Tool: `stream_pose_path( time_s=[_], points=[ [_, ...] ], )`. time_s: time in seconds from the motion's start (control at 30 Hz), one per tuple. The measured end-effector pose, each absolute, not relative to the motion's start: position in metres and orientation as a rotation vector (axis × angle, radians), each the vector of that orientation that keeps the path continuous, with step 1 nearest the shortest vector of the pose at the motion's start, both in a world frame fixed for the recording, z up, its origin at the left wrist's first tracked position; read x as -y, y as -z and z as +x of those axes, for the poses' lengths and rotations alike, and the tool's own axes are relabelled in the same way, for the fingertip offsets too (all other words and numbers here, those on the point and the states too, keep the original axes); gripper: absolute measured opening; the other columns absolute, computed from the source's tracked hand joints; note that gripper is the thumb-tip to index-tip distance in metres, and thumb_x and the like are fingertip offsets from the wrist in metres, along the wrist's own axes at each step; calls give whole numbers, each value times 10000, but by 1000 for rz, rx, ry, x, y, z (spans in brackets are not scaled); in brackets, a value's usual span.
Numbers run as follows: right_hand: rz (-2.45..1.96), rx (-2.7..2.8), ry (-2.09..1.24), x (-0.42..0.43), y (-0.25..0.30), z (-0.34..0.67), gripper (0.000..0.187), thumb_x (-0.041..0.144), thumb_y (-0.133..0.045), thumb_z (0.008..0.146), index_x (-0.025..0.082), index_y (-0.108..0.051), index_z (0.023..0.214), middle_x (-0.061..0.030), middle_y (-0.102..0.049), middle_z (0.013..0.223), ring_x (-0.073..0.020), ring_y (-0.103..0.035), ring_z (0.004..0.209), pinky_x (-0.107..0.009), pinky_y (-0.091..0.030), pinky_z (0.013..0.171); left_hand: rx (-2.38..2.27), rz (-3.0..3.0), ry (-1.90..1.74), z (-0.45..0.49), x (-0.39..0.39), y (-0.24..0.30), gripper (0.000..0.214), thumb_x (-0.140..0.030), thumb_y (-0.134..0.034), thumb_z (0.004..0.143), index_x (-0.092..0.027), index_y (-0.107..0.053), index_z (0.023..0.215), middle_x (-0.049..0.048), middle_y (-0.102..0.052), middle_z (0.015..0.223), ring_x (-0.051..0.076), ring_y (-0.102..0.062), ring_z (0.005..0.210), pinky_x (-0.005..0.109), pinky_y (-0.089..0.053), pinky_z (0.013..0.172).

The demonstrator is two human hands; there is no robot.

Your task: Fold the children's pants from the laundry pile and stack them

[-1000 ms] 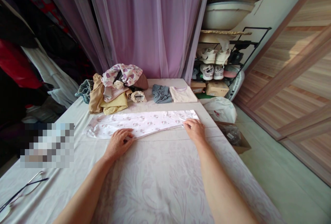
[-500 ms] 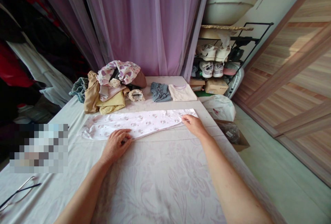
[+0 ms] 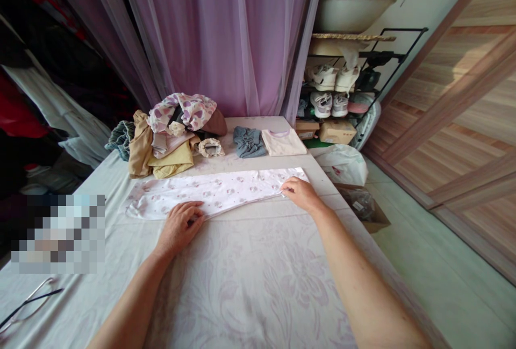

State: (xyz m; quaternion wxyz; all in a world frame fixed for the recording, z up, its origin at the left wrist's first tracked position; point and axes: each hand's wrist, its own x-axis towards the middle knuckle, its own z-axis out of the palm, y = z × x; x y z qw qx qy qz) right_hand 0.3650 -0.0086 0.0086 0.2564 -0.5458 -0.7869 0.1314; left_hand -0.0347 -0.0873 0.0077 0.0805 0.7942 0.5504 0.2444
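Observation:
A long white garment with small pink prints [image 3: 217,192] lies flat across the table, folded lengthwise. My left hand [image 3: 179,225] rests on its near edge around the middle, fingers bent and pressing the cloth down. My right hand [image 3: 300,194] sits at the garment's right end near the waistband, fingertips pinching the edge of the fabric. Both forearms reach in from the bottom of the view.
The table wears a pale floral cloth [image 3: 250,284]. A heap of unfolded clothes [image 3: 173,134] sits at the back left; a folded grey piece [image 3: 249,142] and a folded cream top [image 3: 283,142] lie behind the garment. Glasses [image 3: 28,303] lie at the near left. A shoe rack [image 3: 342,96] stands to the right.
My right hand has slid slightly left and further along the garment's right end. My left hand stays in place on the near edge; the view has shifted a little.

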Motion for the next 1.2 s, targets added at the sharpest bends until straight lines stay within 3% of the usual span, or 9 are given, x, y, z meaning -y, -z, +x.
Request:
stream_pose_path(
  time_s=[0.2,0.33,0.43,0.53,0.67,0.77,0.97,1.2],
  points=[
    [-1525,2121,-103,28,-4,361,180,226,-577,851,265,-753,859,-23,-723,974,-184,-629,951,-296,-468,862,-1629,2392,-737,-35,89,-9,269,-444,-500,890,-229,-642,812,87,-690,1158,273,-599,1094,455,-454,969],
    [-1698,1922,38,34,-6,366,240,297,-524,894,238,-743,819,-57,-726,923,-208,-626,909,-297,-464,813,-1639,2385,-736,-35,89,-9,309,-468,-487,896,-225,-654,804,90,-689,1160,280,-598,1103,464,-454,977],
    [-2000,1651,120,36,-13,374,295,328,-483,910,189,-730,993,-129,-703,1018,-259,-612,958,-340,-453,824,-1663,2380,-747,-35,89,-9,340,-473,-457,911,-216,-665,831,101,-693,1152,280,-600,1112,469,-451,992],
    [-2290,1566,73,38,-22,378,402,394,-476,911,146,-671,1159,-179,-669,1101,-298,-593,1039,-377,-440,868,-1717,2358,-731,-34,91,-8,371,-453,-398,940,-212,-678,967,99,-695,1177,277,-594,1161,506,-414,1044],
    [-2547,1593,-131,32,-37,378,482,532,-477,879,185,-685,1140,-165,-674,1136,-296,-623,1049,-359,-462,829,-1713,2400,-572,-32,95,-6,435,-470,-364,964,-251,-656,1200,61,-649,1300,296,-501,1308,574,-311,1119],
    [-2649,1589,-311,20,-49,381,507,592,-511,828,209,-711,1095,-155,-696,1119,-289,-656,1019,-338,-480,770,-1703,2427,-503,-30,95,-6,465,-492,-370,965,-253,-635,1263,56,-611,1352,303,-456,1351,573,-302,1129],
    [-2588,1672,-477,5,-57,386,368,471,-573,793,176,-758,914,-131,-733,950,-268,-687,903,-292,-455,666,-1703,2444,-502,-28,96,-7,446,-474,-401,958,-260,-633,1273,59,-596,1370,299,-470,1339,560,-330,1119],
    [-2243,1421,-232,12,-60,332,318,336,-557,811,211,-696,1068,-64,-738,949,-223,-658,873,-261,-423,672,-1663,2461,-604,-27,97,-4,437,-458,-454,938,-276,-609,1304,70,-584,1383,311,-468,1336,580,-322,1121]
  ],
)
